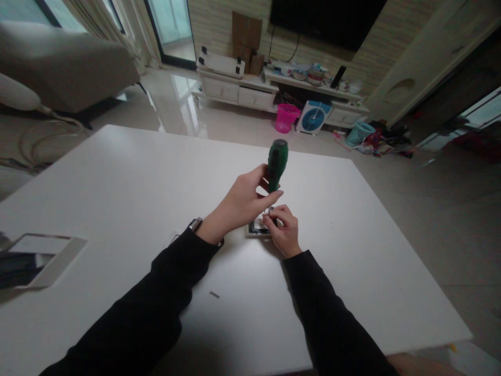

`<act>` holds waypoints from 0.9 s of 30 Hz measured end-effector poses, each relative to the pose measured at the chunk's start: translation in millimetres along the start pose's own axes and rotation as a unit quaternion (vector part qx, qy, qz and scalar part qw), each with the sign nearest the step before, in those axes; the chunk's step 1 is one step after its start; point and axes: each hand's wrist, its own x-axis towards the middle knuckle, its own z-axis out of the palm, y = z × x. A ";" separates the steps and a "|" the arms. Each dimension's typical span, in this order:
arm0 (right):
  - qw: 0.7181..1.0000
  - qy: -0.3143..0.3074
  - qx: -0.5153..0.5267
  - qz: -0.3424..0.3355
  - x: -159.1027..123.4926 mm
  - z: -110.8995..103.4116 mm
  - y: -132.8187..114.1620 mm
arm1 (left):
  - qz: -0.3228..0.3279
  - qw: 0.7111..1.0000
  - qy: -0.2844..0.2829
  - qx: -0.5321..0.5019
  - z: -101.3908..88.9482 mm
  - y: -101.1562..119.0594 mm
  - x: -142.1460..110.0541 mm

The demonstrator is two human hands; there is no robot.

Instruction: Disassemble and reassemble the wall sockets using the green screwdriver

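Note:
My left hand [240,203] grips a green-handled screwdriver [277,163] and holds it upright, tip down, over the middle of the white table [117,183]. The tip meets a small flat metal-framed part [256,228] lying on the table. My right hand [285,228] rests on that part, its fingers pinched close around the screwdriver's tip; what they pinch is too small to name. A watch shows at my left wrist. Both arms wear black sleeves.
A short dark screw-like piece [214,294] lies on the table near my left forearm. A flat white-edged panel [39,258] sits at the table's left edge. Beyond the table are a sofa, a TV cabinet, a pink basket [286,117] and a fan.

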 end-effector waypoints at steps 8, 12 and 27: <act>1.000 -0.003 0.007 0.011 0.0 0.6 1.1 | 0.002 1.000 0.007 -0.004 -1.1 -1.4 0.0; 1.000 -0.013 -0.011 0.002 2.2 -3.0 1.6 | 0.003 1.000 0.009 -0.005 -3.5 1.1 -0.1; 0.982 -0.187 -0.036 -0.004 4.9 -8.7 6.6 | 0.012 0.999 0.046 0.011 -21.4 11.4 2.4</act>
